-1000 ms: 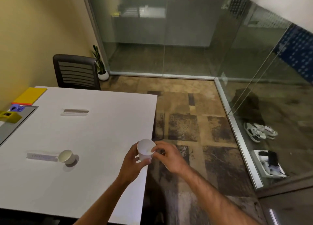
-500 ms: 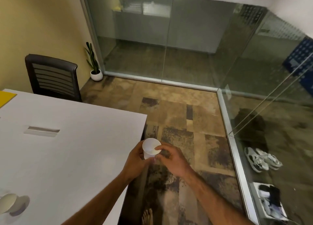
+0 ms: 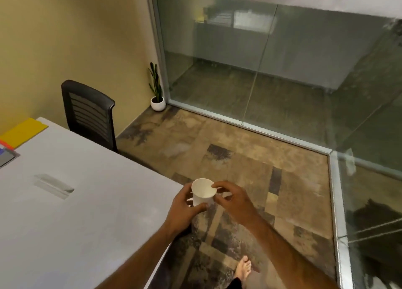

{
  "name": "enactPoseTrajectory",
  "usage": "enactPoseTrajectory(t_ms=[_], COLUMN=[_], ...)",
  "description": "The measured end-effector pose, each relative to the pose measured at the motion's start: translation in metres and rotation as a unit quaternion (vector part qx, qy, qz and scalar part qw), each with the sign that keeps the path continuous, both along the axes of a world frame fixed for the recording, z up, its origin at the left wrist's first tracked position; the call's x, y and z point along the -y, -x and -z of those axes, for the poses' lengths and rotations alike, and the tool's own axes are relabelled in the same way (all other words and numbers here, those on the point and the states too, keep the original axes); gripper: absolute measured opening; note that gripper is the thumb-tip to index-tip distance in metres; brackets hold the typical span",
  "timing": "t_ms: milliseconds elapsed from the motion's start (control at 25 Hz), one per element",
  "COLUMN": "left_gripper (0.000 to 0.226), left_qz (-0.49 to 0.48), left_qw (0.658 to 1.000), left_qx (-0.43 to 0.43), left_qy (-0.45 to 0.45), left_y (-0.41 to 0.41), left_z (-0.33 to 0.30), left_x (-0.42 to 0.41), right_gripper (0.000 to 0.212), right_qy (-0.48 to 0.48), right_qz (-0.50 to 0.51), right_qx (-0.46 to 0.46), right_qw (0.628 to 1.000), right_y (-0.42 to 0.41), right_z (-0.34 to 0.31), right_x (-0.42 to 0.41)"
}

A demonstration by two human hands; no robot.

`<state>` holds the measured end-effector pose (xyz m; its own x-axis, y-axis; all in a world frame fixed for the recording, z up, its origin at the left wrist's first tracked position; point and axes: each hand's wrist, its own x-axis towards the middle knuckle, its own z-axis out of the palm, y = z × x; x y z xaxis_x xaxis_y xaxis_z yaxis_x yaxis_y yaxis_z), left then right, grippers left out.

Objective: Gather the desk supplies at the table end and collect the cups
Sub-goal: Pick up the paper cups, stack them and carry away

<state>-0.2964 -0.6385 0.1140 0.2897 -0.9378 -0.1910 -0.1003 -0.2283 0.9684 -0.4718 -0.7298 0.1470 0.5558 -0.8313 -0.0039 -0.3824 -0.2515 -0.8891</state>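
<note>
Here both hands, left hand (image 3: pixel 181 210) and right hand (image 3: pixel 233 199), grip the white paper cup (image 3: pixel 203 192) past the white tabletop (image 3: pixel 87 223) corner, fingers hiding its base.

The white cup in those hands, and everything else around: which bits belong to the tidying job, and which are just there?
Job:
white cup, held by left hand and right hand
yellow folder at the table's far end

Just there:
black chair
potted plant

Held between both hands, the small white paper cup (image 3: pixel 203 191) looks matt and smooth. Left of the grip, the white table top (image 3: pixel 82 212) looks smooth with a dull sheen. Beyond, glossy glass wall panels (image 3: pixel 272 60) sit in brushed metal frames.
</note>
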Motion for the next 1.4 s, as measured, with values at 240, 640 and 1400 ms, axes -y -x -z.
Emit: enactPoseTrajectory(t_ms=[240,640,1400], left_gripper=[0.077,0.076,0.022], left_qz=[-0.140,-0.318,-0.718], left_qw=[0.990,0.948,0.694], left_qx=[-0.003,-0.010,-0.018], left_qy=[0.015,0.027,-0.046], left_y=[0.008,-0.064,-0.245], left_z=[-0.016,-0.005,-0.016], left_x=[0.122,0.243,0.316], right_gripper=[0.031,0.018,0.041], right_qy=[0.030,0.054,-0.014], right_qz=[-0.142,-0.314,-0.708], right_qx=[0.002,-0.031,-0.062], right_qw=[0.989,0.947,0.704], right_y=[-0.024,-0.155,-0.512], right_z=[-0.017,-0.002,-0.005], right_x=[0.164,0.320,0.402])
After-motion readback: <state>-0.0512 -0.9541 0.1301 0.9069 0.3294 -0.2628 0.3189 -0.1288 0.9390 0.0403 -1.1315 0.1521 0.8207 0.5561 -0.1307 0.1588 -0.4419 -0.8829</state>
